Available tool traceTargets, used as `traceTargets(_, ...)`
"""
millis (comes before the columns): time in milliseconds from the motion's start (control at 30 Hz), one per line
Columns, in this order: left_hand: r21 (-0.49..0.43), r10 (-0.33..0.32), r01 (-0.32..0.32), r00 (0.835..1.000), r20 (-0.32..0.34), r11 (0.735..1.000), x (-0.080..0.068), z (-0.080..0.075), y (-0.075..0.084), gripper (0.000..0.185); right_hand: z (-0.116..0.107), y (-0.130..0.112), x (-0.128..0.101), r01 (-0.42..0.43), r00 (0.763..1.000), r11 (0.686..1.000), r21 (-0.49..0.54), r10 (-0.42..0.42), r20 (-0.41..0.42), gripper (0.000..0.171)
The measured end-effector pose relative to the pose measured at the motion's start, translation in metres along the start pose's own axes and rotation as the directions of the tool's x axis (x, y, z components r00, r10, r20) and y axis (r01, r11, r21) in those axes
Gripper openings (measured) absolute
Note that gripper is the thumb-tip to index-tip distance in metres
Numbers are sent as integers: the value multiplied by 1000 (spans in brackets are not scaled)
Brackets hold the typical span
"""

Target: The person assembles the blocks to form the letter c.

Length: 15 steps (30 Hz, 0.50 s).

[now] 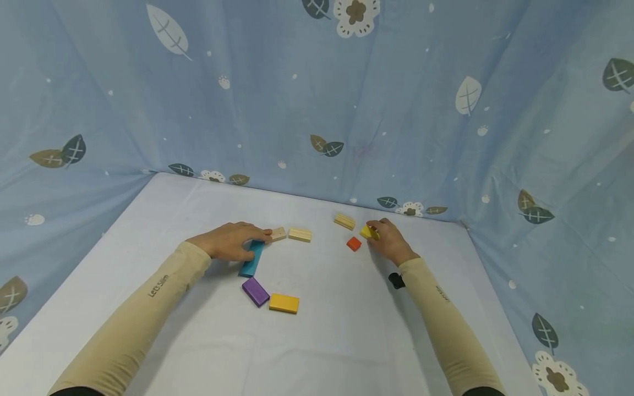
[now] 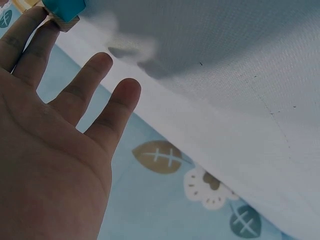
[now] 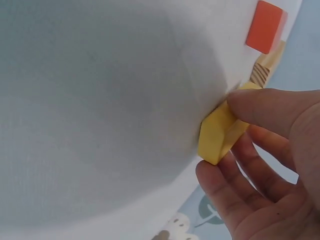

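In the head view my left hand [image 1: 231, 241] reaches over the top end of a long blue block [image 1: 251, 260]. Its fingertips touch a plain wooden block [image 1: 278, 234], and the thumb lies along the blue block's side. The left wrist view shows two fingertips at the blue block [image 2: 64, 8], the other fingers stretched out. My right hand [image 1: 391, 242] pinches a yellow block [image 1: 366, 232] between thumb and fingers, low over the white surface. Close to it lie a small red block [image 1: 354, 243] and a grooved wooden block [image 1: 344, 221].
A second grooved wooden block [image 1: 300, 235] lies right of the left fingertips. Nearer me, a purple block [image 1: 255, 291] and an orange-yellow block [image 1: 284, 303] continue from the blue one. A small black item [image 1: 396, 280] shows beside the right cuff. Blue patterned cloth [image 1: 277, 110] hangs behind.
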<state>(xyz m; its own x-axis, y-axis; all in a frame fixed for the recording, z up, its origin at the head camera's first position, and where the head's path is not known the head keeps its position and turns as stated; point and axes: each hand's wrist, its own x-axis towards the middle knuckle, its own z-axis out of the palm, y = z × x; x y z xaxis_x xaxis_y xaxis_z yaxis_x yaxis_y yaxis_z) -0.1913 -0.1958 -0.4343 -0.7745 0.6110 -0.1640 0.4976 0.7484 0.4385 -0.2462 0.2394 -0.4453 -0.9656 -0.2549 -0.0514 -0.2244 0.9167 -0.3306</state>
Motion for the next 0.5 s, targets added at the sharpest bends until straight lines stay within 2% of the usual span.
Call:
traceTargets(133, 5, -1, 1, 1000, 4, 1000, 1, 0, 0, 59, -2, -1, -1, 9, 999, 1000, 17, -8, -32, 47)
traceTargets(267, 8, -9, 9, 1000, 8, 1000, 0, 0, 0, 58, -4, -4, -1, 68, 994, 997, 24, -65, -88, 48)
traceTargets(433, 7, -12, 12, 1000, 7, 1000, 0, 0, 0, 58, -6, -11, -1, 198, 960, 980, -9, -196, -200, 48)
traceTargets(500, 8, -11, 11, 1000, 6, 1000, 0, 0, 0, 59, -8, -17, -2, 225, 949, 974, -13, -222, -225, 48)
